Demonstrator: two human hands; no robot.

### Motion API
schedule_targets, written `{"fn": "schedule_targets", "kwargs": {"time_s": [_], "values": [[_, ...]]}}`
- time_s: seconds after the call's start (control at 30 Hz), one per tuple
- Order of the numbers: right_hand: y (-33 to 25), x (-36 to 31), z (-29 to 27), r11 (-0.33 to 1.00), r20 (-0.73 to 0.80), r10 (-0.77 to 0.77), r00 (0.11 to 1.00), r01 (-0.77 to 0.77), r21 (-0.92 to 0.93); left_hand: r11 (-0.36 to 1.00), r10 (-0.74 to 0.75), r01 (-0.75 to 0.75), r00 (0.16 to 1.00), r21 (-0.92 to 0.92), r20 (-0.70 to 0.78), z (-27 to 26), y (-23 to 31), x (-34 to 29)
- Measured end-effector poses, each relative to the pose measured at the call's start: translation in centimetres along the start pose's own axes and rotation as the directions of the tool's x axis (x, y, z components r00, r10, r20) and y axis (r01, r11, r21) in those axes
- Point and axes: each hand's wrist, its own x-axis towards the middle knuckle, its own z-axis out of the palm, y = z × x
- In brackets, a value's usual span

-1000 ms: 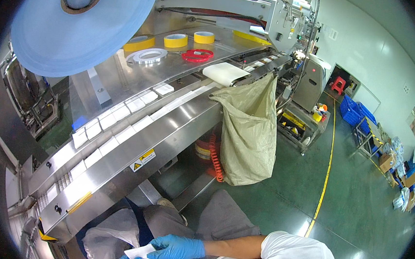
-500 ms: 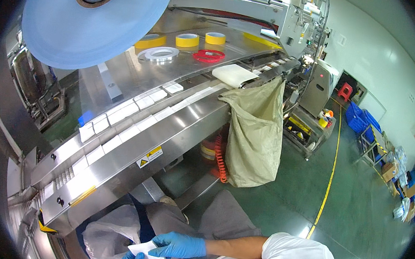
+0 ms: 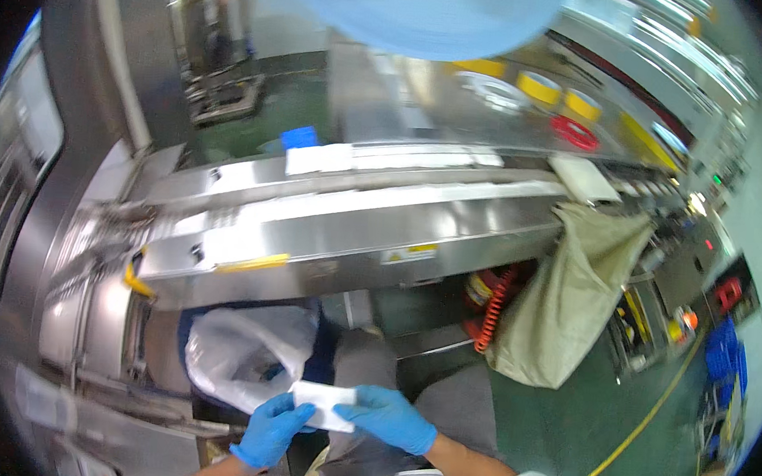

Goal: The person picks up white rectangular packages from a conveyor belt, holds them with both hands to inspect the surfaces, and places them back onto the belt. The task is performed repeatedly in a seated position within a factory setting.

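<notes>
My left hand [image 3: 269,430], in a blue glove, pinches the left end of a flat white packet [image 3: 325,407]. Gripping its right end is my right hand [image 3: 392,418], gloved in blue too. The packet is level above my lap, close to a dark blue bin lined with a clear plastic bag [image 3: 218,350]. Beyond the bin runs a steel conveyor [image 3: 307,272]. A line of white packets [image 3: 420,192] lies along its channel, and another row [image 3: 432,154] rests on the ledge behind. The view is blurred, so fine detail on the packet cannot be read.
A beige cloth bag [image 3: 564,297] hangs at the conveyor's right, beside a red coiled hose [image 3: 493,314]. Yellow tape rolls [image 3: 539,88] sit on the steel table behind. A large blue film roll [image 3: 426,9] overhangs it. Blue crates [image 3: 724,350] stand far right.
My view has swung left, so the conveyor's left end shows more fully. Both hands, still on the white packet, appear higher in view, and my left forearm has come into sight.
</notes>
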Motion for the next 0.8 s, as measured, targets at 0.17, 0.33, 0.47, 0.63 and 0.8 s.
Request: {"fn": "schedule_targets", "kwargs": {"time_s": [0.17, 0.33, 0.47, 0.63, 0.8], "values": [[-0.9, 0.5, -0.1, 0.991, -0.147, -0.134, 0.98, 0.129, -0.047, 0.996, -0.078, 0.083, 0.983, -0.021, 0.163, -1.0, 0.4, 0.0], [-2.6, 1.3, 0.0, 0.983, -0.177, -0.116, 0.977, 0.139, 0.121, 0.984, -0.044, -0.009, 0.955, 0.178, 0.294, -1.1, -0.9, -0.6], [-4.4, 3.0, -0.7, 0.969, -0.183, -0.199, 0.963, 0.221, 0.107, 0.86, -0.221, -0.011, 0.893, 0.51, 0.391, -0.4, -0.6, -0.7], [-8.1, 4.9, 0.0, 0.946, -0.183, -0.32, 0.93, 0.325, -0.001, 0.649, -0.176, -0.242, 0.874, 0.721, 0.452, -1.3, -1.5, -0.5], [-9.5, 6.8, 0.2, 0.914, -0.201, -0.357, 0.912, 0.385, 0.127, 0.607, -0.147, -0.278, 0.881, 0.744, 0.45, -1.3, -0.5, -1.0]]}}
